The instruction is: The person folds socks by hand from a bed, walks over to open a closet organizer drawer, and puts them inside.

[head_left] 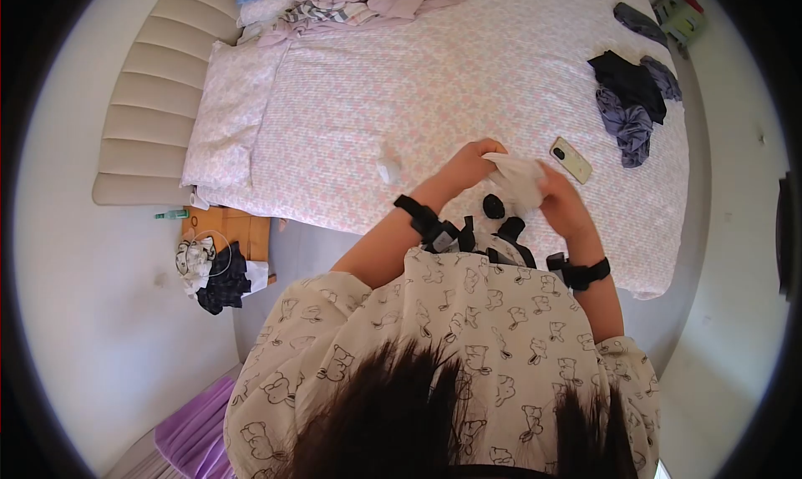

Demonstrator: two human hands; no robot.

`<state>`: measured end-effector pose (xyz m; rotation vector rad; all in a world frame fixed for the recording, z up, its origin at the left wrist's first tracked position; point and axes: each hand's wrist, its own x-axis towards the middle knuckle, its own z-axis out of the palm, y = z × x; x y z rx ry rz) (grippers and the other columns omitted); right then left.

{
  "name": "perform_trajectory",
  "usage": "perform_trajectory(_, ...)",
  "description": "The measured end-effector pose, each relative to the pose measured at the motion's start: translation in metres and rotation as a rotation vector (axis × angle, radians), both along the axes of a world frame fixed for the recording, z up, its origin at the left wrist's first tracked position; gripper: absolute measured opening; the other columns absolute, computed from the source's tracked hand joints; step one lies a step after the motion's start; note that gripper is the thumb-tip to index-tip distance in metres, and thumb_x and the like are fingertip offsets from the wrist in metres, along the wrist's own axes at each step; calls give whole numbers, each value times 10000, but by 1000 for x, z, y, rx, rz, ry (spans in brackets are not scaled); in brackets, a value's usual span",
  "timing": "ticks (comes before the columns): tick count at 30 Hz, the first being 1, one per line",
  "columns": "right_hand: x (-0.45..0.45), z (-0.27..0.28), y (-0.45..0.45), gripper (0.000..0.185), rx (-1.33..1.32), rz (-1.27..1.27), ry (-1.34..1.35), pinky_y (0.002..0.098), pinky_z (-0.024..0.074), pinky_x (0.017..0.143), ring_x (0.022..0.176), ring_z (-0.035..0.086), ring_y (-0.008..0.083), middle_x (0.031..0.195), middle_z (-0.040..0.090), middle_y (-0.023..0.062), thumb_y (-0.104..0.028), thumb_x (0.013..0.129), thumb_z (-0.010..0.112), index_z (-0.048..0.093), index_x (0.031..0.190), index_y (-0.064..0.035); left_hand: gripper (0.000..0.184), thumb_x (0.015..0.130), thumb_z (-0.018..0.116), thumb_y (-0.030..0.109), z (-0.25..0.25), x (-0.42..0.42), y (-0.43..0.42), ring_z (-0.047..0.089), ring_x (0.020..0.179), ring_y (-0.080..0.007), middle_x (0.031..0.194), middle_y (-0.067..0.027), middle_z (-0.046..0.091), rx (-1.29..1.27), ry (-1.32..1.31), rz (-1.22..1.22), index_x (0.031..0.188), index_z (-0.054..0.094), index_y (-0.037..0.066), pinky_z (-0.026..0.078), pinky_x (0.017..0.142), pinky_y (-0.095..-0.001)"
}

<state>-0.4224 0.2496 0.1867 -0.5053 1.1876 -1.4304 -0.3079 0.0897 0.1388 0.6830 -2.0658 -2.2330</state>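
Observation:
Between my two hands a small piece of white cloth (520,181), sock-like in size, is stretched above the near edge of the bed. My left hand (479,162) pinches its upper left corner. Closed on its right side is my right hand (561,199), whose fingertips are partly hidden by the fabric. Just below the cloth lies a round black bundle (494,206), and dark straps show between it and my shirt. A small white bundle (388,171) rests on the bedspread left of my hands.
A phone (571,160) lies on the bed (401,86) right of my hands. Dark clothes (631,103) are heaped farther right. Crumpled pink bedding (368,3) and a pillow (225,116) are by the headboard (159,95). A wooden stand (251,224) with clothes is at the left.

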Motion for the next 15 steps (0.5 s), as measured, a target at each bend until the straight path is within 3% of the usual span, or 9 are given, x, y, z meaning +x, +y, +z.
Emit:
perform_trajectory(1,-6,-1,1,232,-35,-119,-137,228,412,747,800,521,91,903,565,34,-118,817,479,500,1036,-45,251,728,561,105,8,4,1,569,791,-148,889,-41,602,0,-3,-4,977,585,82,454,699,-290)
perform_trajectory(3,-13,-14,-1,182,-24,-142,-132,218,440,723,810,541,92,921,570,38,-152,864,469,475,1029,-74,301,733,521,77,21,13,10,544,866,-106,941,-22,603,535,94,-222,1023,572,13,433,779,-261)
perform_trajectory(4,-13,-19,-3,156,-16,-124,-150,205,438,699,800,538,87,916,567,32,-160,874,469,475,1006,-80,325,797,524,132,19,15,13,538,946,-134,1034,-56,586,665,138,-324,1090,543,-6,407,847,-257)
perform_trajectory(7,-6,-28,-10,207,30,-72,-94,221,439,690,789,534,93,896,564,22,-248,897,473,474,1020,-82,355,865,500,241,20,14,16,522,977,-147,1086,-70,557,739,96,-178,1119,524,-5,406,854,-261)
perform_trajectory(9,3,-13,-7,280,118,-354,54,265,432,738,832,526,110,913,563,21,-316,909,446,489,1051,-78,396,881,478,295,25,14,12,515,984,-150,1106,-74,544,712,108,-96,1130,513,-10,405,852,-261)
perform_trajectory(11,-5,-17,0,328,151,-308,-58,304,413,808,914,512,127,971,563,29,-337,915,418,503,1083,-68,442,896,456,349,31,15,12,508,991,-153,1126,-78,531,690,124,-8,1141,503,-16,404,849,-261)
perform_trajectory(13,3,-9,4,340,209,-132,258,301,402,836,963,508,145,1023,559,49,-343,914,419,515,1082,-63,472,902,426,387,36,17,15,518,949,-151,1081,-68,554,432,-18,-79,1139,511,-13,407,825,-265)
perform_trajectory(14,3,-12,3,340,210,-135,258,301,402,836,963,508,145,1023,559,49,-343,914,419,515,1082,-63,472,902,426,387,32,18,15,518,949,-151,1081,-68,554,433,-19,-82,1139,511,-13,407,825,-265)
perform_trajectory(15,1,-15,2,339,76,-345,69,299,412,827,956,521,153,1036,562,55,-332,916,417,512,1085,-54,459,900,437,384,24,19,12,519,917,-135,1045,-57,564,360,-23,-19,1129,522,-4,407,804,-258)
